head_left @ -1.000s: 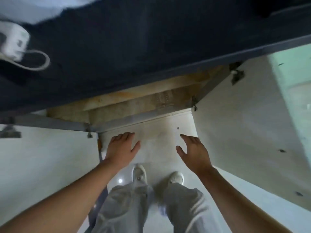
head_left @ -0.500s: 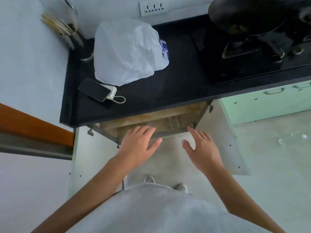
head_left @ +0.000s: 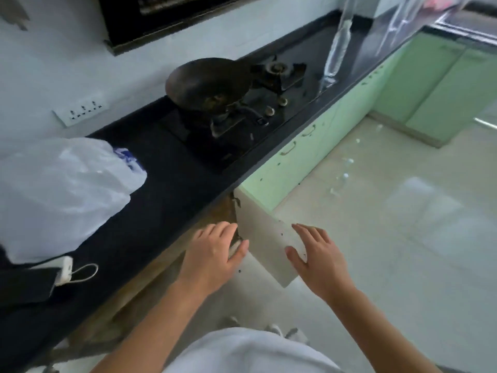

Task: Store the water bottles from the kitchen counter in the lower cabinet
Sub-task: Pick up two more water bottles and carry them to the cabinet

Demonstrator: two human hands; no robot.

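Note:
A clear water bottle (head_left: 338, 47) stands on the black counter (head_left: 166, 189) far to the right, past the stove. The lower cabinet (head_left: 215, 211) under the counter stands open, its white right door (head_left: 265, 238) swung out toward me. My left hand (head_left: 215, 254) hovers in front of the opening with fingers straight, holding nothing. My right hand (head_left: 314, 257) is spread just over the outer edge of that open door; I cannot tell if it touches it. The cabinet's inside is mostly hidden by the counter.
A white plastic bag (head_left: 61, 192) and a phone with a white power bank (head_left: 63, 270) lie on the counter at left. A dark wok (head_left: 207, 84) sits on the gas stove (head_left: 277, 74). Green cabinets (head_left: 298, 154) line the right; pale floor (head_left: 403, 211) spreads beyond.
My view has swung up and to the right, from the cabinet opening to the stove and the bottle. Both hands have stayed open and empty in front of the open cabinet.

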